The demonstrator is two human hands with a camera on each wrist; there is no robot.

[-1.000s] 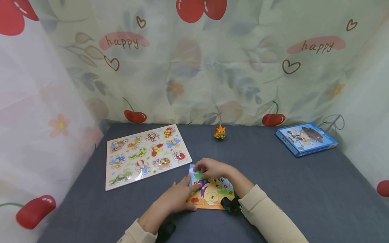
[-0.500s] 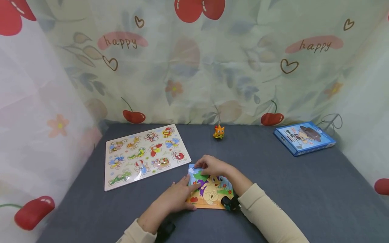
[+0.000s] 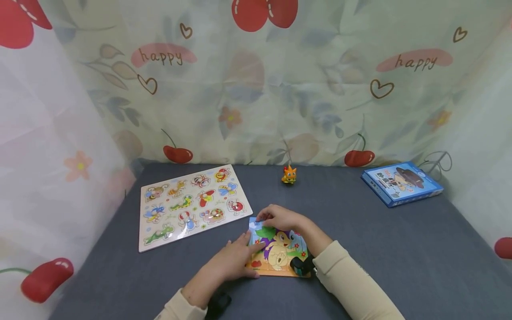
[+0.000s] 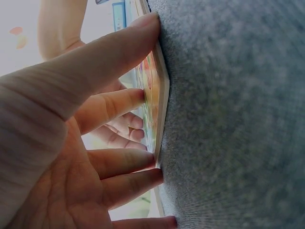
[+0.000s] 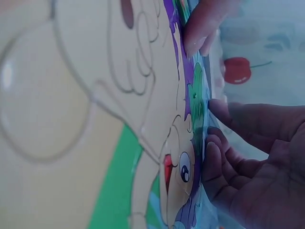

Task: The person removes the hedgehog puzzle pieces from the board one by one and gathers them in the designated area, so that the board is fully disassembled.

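A small jigsaw puzzle with a cartoon figure in purple and green lies flat in front of me. My left hand rests along its left side, fingers spread. In the left wrist view the thumb lies at the puzzle's edge and the index fingertip touches the picture. My right hand reaches over from the right, with bent fingers and fingertips on the top left part. In the right wrist view its thumb and fingertips meet the surface by the green leaf; no loose piece shows between them.
A larger board of insect pictures lies just left of the puzzle. An orange toy figure stands at the back, and a blue box lies at the back right. A patterned curtain hangs behind the dark tabletop.
My right hand has shifted slightly toward the puzzle's top edge, so more of the green leaf shows. The left hand has stayed in place.
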